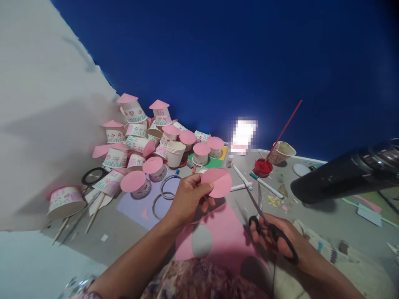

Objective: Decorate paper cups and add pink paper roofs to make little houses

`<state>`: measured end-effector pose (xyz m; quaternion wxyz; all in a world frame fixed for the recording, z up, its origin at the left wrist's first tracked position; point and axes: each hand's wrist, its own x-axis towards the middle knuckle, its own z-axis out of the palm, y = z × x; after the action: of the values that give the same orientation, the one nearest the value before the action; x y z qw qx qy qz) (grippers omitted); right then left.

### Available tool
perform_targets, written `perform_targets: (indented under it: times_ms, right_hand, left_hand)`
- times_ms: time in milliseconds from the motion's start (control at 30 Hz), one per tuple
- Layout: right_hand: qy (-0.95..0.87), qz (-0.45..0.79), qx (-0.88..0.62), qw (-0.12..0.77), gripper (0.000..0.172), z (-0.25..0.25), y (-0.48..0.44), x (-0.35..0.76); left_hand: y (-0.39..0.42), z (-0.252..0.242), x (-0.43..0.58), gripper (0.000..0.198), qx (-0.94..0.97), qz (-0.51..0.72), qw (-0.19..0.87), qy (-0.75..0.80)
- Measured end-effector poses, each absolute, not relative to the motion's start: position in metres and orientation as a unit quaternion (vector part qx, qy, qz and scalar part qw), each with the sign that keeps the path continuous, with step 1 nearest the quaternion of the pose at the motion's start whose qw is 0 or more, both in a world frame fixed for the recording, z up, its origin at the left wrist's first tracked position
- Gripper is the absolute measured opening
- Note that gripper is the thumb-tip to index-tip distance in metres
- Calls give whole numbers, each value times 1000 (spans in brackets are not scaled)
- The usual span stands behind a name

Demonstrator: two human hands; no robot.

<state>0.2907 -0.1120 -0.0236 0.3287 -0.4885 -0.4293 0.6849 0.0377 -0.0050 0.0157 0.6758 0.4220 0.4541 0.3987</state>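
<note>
Grey flooring is bounded by a deep blue wall behind and a white surface to the left. A pink paper disc (217,182) is held upright above the floor, just ahead of the person, pinched at its left edge between the thumb and fingers of the left hand (187,199). Black-handled scissors (260,214) are gripped in the right hand (274,236), with fingers passed through the loops; the blades are parted and pointed away, just below and right of the disc and not touching it. A pink sheet (222,232) with a round hole cut in it is laid flat beneath both hands. Two metal rings (170,185) are noted on a lavender sheet (137,205) left of the hand. A heap of decorated paper cups (134,141) capped with pink cones is recorded further left. A red paint dish (262,167) and a black cylinder (339,176) are observed to the right.
</note>
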Motion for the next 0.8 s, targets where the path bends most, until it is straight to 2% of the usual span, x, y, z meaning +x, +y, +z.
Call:
perform_targets:
  times_ms: [67,167,300,367,633,800]
  right_hand:
    - [-445,673,-508,303,61,-16,-110,284]
    - [-436,663,-549,263,46,-8,-107,270]
    - [-417,644,-585,262,24,-9,-105,260]
    - [-414,647,-585,262,20,-13,-106,261]
    - [-419,646,-577,271,30,-20,-107,262]
    - [-415,650,-570,284,50,-15,-102,256]
  left_hand:
    - [-3,16,39,24,418,406,670,460]
    - [-3,18,41,25,427,407,659,468]
    - [-6,22,46,24,444,402,643,478]
    - [-7,24,49,23,446,405,639,478]
    - [-10,23,53,22,450,401,636,481]
    - [-15,24,59,23,437,396,655,472]
